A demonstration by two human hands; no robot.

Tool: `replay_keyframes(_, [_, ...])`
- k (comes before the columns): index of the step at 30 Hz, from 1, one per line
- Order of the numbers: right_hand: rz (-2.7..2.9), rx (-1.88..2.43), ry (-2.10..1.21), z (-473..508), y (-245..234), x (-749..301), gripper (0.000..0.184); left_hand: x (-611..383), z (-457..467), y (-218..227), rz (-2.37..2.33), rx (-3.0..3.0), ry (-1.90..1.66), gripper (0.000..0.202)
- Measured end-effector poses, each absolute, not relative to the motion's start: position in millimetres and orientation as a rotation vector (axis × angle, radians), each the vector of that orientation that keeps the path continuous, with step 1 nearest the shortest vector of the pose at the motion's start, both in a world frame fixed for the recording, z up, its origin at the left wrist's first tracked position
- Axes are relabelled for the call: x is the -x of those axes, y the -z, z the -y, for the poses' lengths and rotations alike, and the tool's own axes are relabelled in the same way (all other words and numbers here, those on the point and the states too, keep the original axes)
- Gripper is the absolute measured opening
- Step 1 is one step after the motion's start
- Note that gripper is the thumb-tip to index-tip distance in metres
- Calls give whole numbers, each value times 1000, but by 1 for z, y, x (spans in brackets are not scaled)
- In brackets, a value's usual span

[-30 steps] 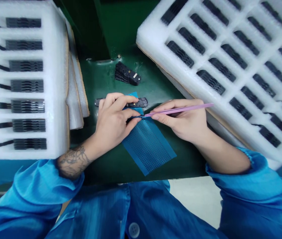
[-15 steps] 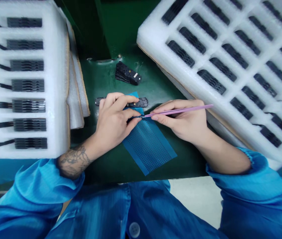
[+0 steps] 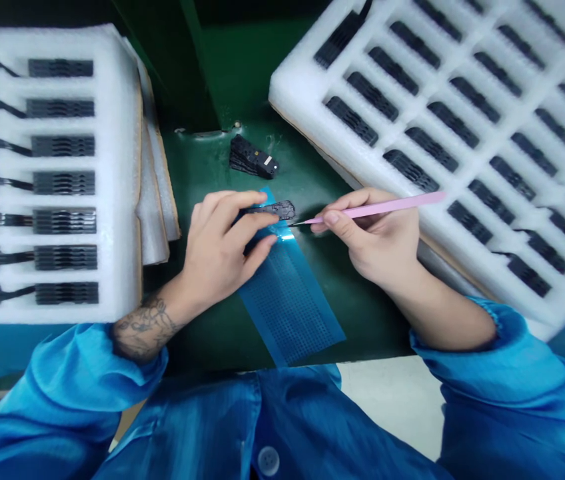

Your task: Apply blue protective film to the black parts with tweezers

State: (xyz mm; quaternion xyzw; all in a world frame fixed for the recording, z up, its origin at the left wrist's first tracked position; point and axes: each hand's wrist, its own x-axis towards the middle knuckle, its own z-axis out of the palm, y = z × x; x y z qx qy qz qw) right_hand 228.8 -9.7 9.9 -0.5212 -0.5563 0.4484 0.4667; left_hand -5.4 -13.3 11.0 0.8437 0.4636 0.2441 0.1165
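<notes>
My right hand (image 3: 370,230) is closed round pink tweezers (image 3: 387,205), whose dark fine tip points left at the near edge of a slim black plastic part (image 3: 285,211). Whether the tip holds anything is too small to tell. My left hand (image 3: 222,237) lies over the left portion of that part, its fingers holding it down and hiding much of it; the thumb is apart from the fingertips. Under the part runs a blue perforated sheet (image 3: 295,300) with rows of small marks, lying slantwise on the green work surface (image 3: 197,180).
Beyond my hands lies a small fanned stack of similar black parts (image 3: 254,158). A white foam tray (image 3: 117,167) filled with black parts stands on a pile at left. Another loaded foam tray (image 3: 302,87) sits tilted at right, close to my right forearm.
My left thumb and index finger have parted from the tweezers' tip. The tweezers have moved up to the black part's edge and turned slightly. The whole view has shifted a little.
</notes>
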Motion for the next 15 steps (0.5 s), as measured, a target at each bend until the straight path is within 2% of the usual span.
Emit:
replay_keyframes(5, [1375, 1308, -1068, 10, -11, -228, 21, 8, 7, -9, -1409, -2591, -592, 19])
replay_keyframes(12, [1322, 1200, -1074, 11, -10, -233, 16, 13, 15, -8, -1198, -2675, -711, 13])
replay_keyframes(15, [1317, 1230, -1090, 11, -12, -231, 22, 12, 19, -10, -1129, -2642, -655, 16])
